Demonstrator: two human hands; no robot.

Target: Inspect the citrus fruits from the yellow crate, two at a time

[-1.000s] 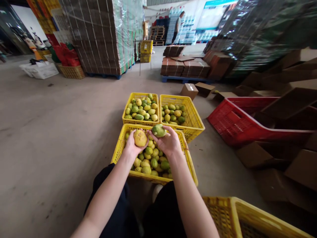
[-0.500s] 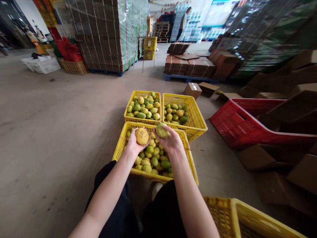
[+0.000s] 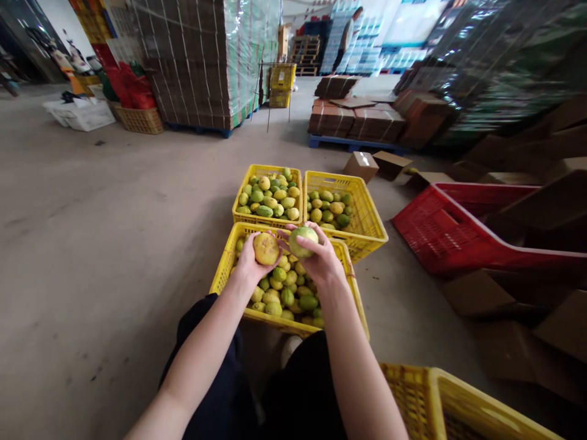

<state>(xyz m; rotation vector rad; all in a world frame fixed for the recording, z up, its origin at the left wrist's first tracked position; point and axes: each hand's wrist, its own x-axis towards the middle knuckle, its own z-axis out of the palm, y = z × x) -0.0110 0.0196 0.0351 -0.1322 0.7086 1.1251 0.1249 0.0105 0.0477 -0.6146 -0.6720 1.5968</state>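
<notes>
My left hand [image 3: 250, 261] is wrapped round a yellow fruit [image 3: 266, 249] with brownish marks. In my right hand [image 3: 321, 256] is a green fruit [image 3: 303, 242], held level with the yellow one and just right of it. Both hands are above the near yellow crate [image 3: 224, 264], which holds many green and yellow fruits [image 3: 287, 297]. Behind it stand two more yellow crates: the left one [image 3: 267, 168] is heaped with fruit, and the right one [image 3: 367, 215] has fruit mostly at its left side.
A red crate [image 3: 424, 229] with cardboard lies to the right, loose boxes [image 3: 479, 293] around it. Another yellow crate [image 3: 408, 391] is at the bottom right. Flattened cartons [image 3: 376, 122] sit on a blue pallet beyond. A person [image 3: 347, 40] stands far back.
The green fruit in my right hand has turned, and the fingers have shifted round it. The yellow fruit is also slightly turned in my left hand. The view has moved a little.
</notes>
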